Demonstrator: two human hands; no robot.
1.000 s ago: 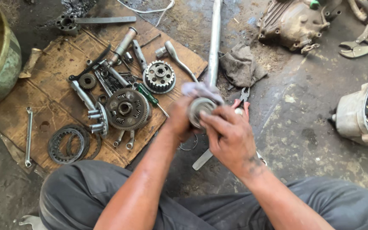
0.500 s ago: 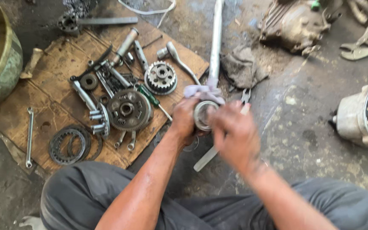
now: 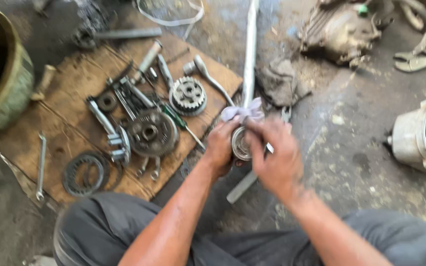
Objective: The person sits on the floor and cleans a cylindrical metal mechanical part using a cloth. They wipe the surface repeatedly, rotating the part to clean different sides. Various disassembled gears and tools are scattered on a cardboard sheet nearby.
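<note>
fingers crowd a greasy ring held above bare concrete

fingers (image 3: pixel 252 135) of the right hand (image 3: pixel 277 160) press onto the ring (image 3: pixel 241 143), a round metal part held between both hands over the floor (image 3: pixel 341 162), just right of the board (image 3: pixel 75 103). the left hand (image 3: pixel 220 148) is closed around its rim, with a pale rag (image 3: pixel 242 111) bunched at the top. the ring looks oily, so a slip could drop it onto gritty concrete or the bar (image 3: pixel 247 59) below; the rag could also snag under the fingertips. compared with a second ago, the hands and ring sit slightly lower and to the right, the right fingers reach further across the ring's face, and the view is blurrier.
</note>
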